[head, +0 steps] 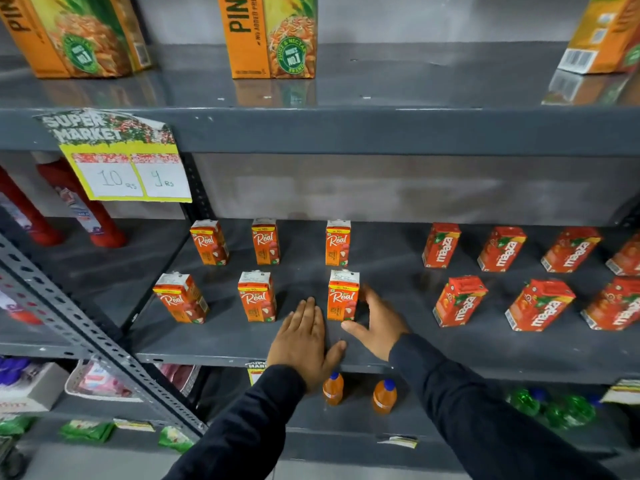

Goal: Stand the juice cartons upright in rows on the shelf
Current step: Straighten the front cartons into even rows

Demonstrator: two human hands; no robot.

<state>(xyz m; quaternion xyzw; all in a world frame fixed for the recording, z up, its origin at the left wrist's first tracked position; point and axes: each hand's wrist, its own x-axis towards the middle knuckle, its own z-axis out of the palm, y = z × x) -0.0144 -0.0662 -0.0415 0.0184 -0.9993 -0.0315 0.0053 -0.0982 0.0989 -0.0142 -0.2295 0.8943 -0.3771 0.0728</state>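
Note:
Several small orange "Real" juice cartons stand upright in two rows on the grey middle shelf [214,344]. The front row's right carton [343,295] stands between my hands. My left hand [306,341] lies flat, palm down, on the shelf just left of it, fingers apart. My right hand [375,323] is open beside the carton's right side, fingers near its edge, thumb pointing at its base; I cannot tell if it touches. Other front cartons stand at the left [181,299] and the middle [257,296]. The back row holds three cartons [337,242].
Several red "Maaza" cartons [459,301] stand in two rows to the right. Large pineapple juice packs [272,36] sit on the shelf above. A price tag [128,168] hangs at left. Two orange bottles [384,396] and green bottles stand below. Red bottles [100,223] are at left.

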